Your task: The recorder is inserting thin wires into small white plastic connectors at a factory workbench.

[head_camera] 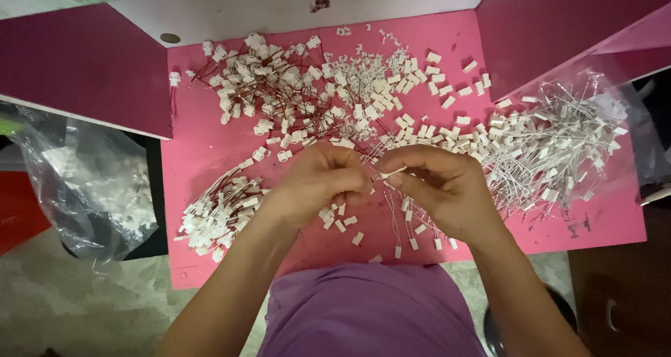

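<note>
Purple cloth (370, 308) is lying nearest, at 6 o'clock. Both hands, left hand (318, 182) and right hand (440, 189), are pinching one white wire (393, 172) over the pink table (203, 147). White plugs (363, 91) are spreading toward 12 o'clock.

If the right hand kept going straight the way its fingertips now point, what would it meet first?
The right hand points leftward across the pink table, pinching a thin white piece. Straight on, its fingers would most likely meet the left hand first, whose fingertips sit right beside them; whether they already touch is unclear.
</note>
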